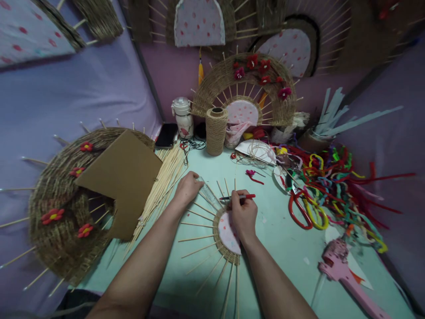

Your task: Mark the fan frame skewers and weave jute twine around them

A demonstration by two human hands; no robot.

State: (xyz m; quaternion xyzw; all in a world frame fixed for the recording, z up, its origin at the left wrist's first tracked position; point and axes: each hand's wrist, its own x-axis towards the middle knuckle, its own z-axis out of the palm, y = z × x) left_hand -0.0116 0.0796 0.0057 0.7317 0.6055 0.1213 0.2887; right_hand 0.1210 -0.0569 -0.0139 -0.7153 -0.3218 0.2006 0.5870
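Observation:
My left hand [187, 190] has its fingers closed on the far end of a clear ruler [210, 195], which lies slantwise across thin wooden sticks [197, 224]. My right hand [245, 216] grips a red pen [247, 196], its tip pointing left, close to the ruler's near end. Beneath that hand is a small half-round piece with a pale, pink-spotted cloth centre [228, 230] and a woven rim [217, 241]. The sticks radiate outward from this rim. Part of the cloth is hidden by my right hand.
Left lie loose sticks [166, 177], cardboard [122, 177] and a large woven fan [56, 190]. Twine [216, 133], a bottle [183, 117] and a phone [166, 135] stand or lie behind. Right are scissors [300, 210], coloured pipe cleaners [341, 186] and a pink glue gun [348, 279].

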